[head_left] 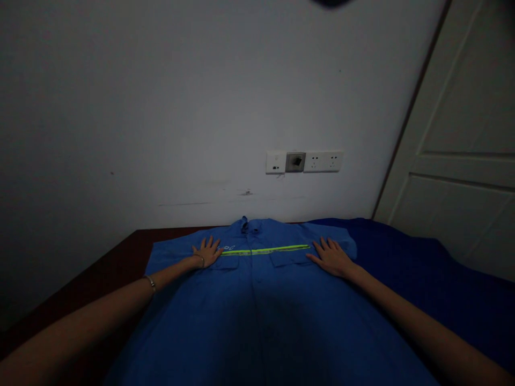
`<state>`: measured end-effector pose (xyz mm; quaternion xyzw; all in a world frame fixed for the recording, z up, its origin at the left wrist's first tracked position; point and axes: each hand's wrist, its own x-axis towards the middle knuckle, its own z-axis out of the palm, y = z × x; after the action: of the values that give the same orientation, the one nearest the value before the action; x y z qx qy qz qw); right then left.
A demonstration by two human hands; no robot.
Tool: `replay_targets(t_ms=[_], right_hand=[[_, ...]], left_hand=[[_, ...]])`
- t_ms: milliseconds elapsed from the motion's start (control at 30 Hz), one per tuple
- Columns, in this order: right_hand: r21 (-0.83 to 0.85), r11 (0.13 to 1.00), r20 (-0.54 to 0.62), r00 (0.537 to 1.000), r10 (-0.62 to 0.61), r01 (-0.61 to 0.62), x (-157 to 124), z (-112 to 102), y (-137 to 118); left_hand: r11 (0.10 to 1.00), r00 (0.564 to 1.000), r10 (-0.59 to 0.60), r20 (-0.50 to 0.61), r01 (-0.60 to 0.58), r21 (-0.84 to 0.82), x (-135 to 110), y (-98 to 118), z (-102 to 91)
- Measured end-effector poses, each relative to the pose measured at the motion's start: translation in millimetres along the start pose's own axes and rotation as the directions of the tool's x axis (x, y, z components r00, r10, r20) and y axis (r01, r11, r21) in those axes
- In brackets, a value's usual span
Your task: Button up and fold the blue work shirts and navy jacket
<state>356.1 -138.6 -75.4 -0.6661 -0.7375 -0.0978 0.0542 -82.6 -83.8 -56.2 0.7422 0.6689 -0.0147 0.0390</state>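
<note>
From mid-shirt [257, 300], the wall [201, 107] blocks twelve o'clock; passing room lies between left hand [208, 252] at ten and right hand [332, 258] at two.

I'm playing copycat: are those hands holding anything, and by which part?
Nothing is held: the left hand and right hand rest open on the chest of the blue shirt, near its bright stripe.

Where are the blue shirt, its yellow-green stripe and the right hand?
Blue shirt [256, 292], head view: front, near the middle.
Yellow-green stripe [265, 251], head view: midway along its length.
Right hand [332, 258], head view: back of the hand.
</note>
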Motion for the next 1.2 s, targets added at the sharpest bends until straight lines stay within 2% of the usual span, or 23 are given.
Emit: replay_targets(t_ms=[167,300,467,633,733,900,1067,1200], right_hand=[[0.028,1.0,-0.043,0.999,-0.006,0.007,16.1,-17.1,-3.0],[0.098,0.995,-0.102,0.995,0.002,0.008,44.7,-35.3,-20.0],[0.162,0.978,-0.198,0.976,-0.095,0.129,86.0,-59.9,-69.6],[0.296,0.912,-0.231,0.948,-0.22,0.284,115.3,-76.0,-122.4],[0.389,0.877,-0.224,0.953,-0.206,0.281,129.1,-72.9,-144.4],[0.449,0.847,-0.197,0.956,-0.217,0.285,147.9,-53.4,-167.0],[0.467,0.834,-0.11,0.955,-0.274,0.293,157.3,-32.0,-175.0],[0.484,0.81,-0.125,0.943,-0.31,0.331,155.5,-20.8,-175.0]], left_hand=[[0.999,1.0,-0.017,0.003,0.017,0.027,3.5,5.0,-3.4],[1.0,0.995,-0.021,-0.099,0.022,0.01,16.8,14.8,-2.8],[0.99,0.979,-0.107,-0.176,0.089,-0.106,53.3,23.4,-5.1],[0.94,0.944,-0.299,-0.14,0.266,-0.212,84.0,26.6,-0.3],[0.941,0.939,-0.313,-0.143,0.285,-0.183,87.3,29.4,8.3],[0.956,0.942,-0.28,-0.184,0.257,-0.139,81.8,31.6,15.4],[0.959,0.943,-0.269,-0.193,0.244,-0.145,77.2,31.7,12.1],[0.954,0.933,-0.278,-0.227,0.239,-0.183,72.7,32.3,8.7]])
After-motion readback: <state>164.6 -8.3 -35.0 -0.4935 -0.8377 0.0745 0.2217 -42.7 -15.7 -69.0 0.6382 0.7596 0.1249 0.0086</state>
